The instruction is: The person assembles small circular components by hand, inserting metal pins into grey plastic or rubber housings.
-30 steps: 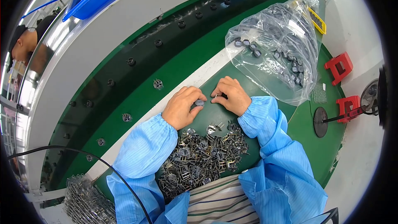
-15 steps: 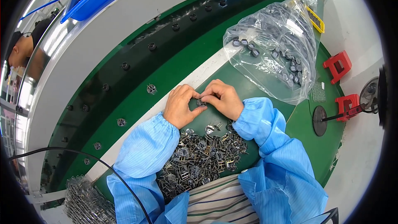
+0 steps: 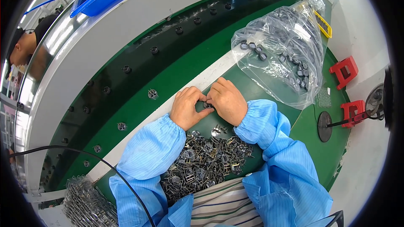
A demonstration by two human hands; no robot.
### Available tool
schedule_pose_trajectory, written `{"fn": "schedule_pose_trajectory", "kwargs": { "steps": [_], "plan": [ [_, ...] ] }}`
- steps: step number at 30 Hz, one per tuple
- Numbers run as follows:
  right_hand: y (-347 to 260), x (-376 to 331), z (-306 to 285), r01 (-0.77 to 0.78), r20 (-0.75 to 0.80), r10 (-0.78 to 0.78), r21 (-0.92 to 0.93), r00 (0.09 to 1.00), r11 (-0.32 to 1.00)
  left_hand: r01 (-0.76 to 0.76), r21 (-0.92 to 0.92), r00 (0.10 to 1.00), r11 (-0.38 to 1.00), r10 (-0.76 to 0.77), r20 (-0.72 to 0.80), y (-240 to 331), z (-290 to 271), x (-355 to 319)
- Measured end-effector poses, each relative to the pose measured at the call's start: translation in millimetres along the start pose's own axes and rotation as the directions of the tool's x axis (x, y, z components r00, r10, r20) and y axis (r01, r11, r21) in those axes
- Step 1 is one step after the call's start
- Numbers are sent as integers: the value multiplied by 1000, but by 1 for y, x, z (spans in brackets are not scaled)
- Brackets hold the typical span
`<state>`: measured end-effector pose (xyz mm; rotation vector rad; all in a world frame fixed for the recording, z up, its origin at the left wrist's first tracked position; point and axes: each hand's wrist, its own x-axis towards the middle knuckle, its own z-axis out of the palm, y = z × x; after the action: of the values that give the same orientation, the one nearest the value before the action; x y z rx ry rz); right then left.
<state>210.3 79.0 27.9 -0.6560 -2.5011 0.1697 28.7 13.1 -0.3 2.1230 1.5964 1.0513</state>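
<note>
Between my two hands is a small round dark plug core (image 3: 207, 105) with metal bits, held just above the green work surface. My left hand (image 3: 187, 106) is closed, its thumb and fingertips gripping the part from the left. From the right, my right hand (image 3: 227, 101) is closed over the same part, and its curled fingers cover much of it. Close to my body lies a heap of similar plug cores (image 3: 206, 159) with metal prongs. A few loose ones (image 3: 218, 130) sit at the heap's far edge, below my right hand.
Left of a white ledge (image 3: 210, 73), a curved green-and-black conveyor (image 3: 139, 109) carries spaced parts. A clear bag (image 3: 277, 38) of black round pieces stands at far right. A black cable (image 3: 84, 151) crosses my left sleeve. Wire-like pieces (image 3: 86, 201) lie lower left. Another person (image 3: 27, 48) is beyond the conveyor.
My right hand has turned inward, its fingers now more curled over the plug core. The conveyor parts have shifted slightly toward the lower left, and the whole view has tilted a little.
</note>
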Motion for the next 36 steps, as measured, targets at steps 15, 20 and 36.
{"fn": "schedule_pose_trajectory", "kwargs": {
  "steps": [15,20,36],
  "plan": [
    [27,-3,3,-467,320,340,608,884,642,76,-8,995,997,-75,69,0,-1,-2],
    [20,3,1,-373,281,260,503,924,779,78,-8,995,997,-77,65,-3,-3,-4],
    [16,-1,-14,-376,191,327,571,926,730,22,-48,1000,999,-21,12,-2,-6,-3]
  ]
}}
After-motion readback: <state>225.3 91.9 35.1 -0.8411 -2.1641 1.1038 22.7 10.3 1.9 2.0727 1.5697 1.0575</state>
